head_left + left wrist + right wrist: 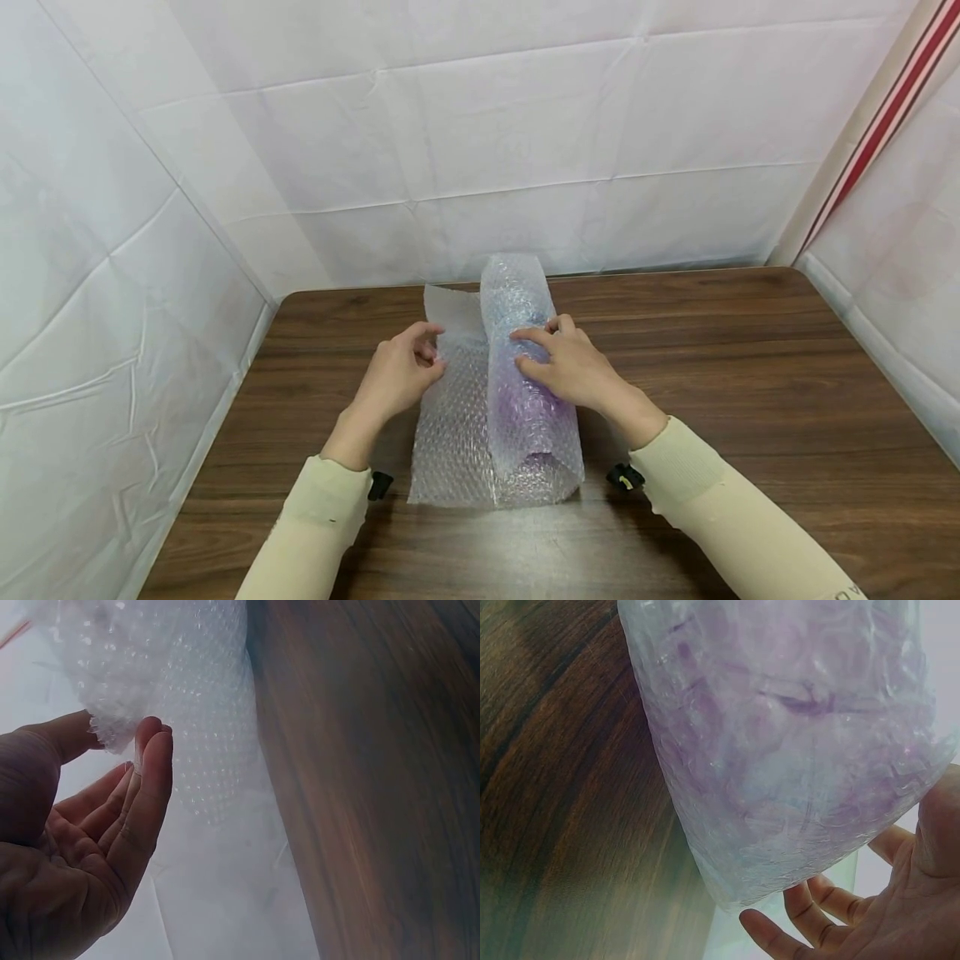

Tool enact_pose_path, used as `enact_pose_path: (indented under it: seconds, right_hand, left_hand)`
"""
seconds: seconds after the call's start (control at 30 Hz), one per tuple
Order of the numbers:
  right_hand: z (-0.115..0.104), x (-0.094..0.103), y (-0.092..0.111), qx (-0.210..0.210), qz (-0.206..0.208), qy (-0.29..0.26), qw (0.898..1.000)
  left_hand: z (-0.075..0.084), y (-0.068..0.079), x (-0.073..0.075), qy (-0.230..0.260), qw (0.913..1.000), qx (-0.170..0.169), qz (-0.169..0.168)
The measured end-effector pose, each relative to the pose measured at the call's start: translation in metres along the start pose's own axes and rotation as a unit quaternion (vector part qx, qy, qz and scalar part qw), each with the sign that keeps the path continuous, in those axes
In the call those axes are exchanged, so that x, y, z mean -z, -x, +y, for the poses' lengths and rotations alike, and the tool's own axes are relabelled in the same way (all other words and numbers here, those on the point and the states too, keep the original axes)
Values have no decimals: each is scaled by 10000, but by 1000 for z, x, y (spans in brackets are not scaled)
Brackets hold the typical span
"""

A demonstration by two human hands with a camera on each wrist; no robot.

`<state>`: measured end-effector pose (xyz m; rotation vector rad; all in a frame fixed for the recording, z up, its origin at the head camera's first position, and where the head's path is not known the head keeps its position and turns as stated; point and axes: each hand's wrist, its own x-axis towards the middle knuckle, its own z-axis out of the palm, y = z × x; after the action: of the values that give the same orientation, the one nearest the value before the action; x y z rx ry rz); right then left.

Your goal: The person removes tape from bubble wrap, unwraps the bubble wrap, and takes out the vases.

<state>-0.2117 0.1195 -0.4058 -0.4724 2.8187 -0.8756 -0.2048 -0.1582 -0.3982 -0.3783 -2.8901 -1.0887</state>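
Bubble wrap, one clear sheet [453, 442], spread near the middle of a dark wood-grain table [720, 358], its left part lying flat, its right part turned over into a roll [517, 292] that extends from the table's back edge toward the person. Contents of the roll: purple in the nearer half, pale blue farther off, seen only through the bubbles, identity not discernible; the near end gapes loosely. Left hand [397, 371]: at the left edge of the sheet, fingers loosely bent, thumb and forefinger apart; the left wrist view sets the edge of the wrap between thumb and fingers, with no firm pinch evident. Right hand [577, 367]: laid across the right side and top of the roll, thumb and fingers spread, fingertips touching the plastic without closing round it. Sleeves [322, 500], two, pale cream, ribbed at the cuffs. Small black devices [625, 477], two, one beneath each wrist. Wall sheeting [487, 125], white, creased, behind the table and to both sides, with a red stripe [873, 137] running down the far right corner.
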Motion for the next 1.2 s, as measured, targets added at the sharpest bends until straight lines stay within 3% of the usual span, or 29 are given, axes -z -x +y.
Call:
enact_pose_path:
  seconds: [1.2]
  right_hand:
    - [-2,0,2,32,-2,5,10000]
  left_hand:
    - [-27,0,-5,35,9956,690,-639]
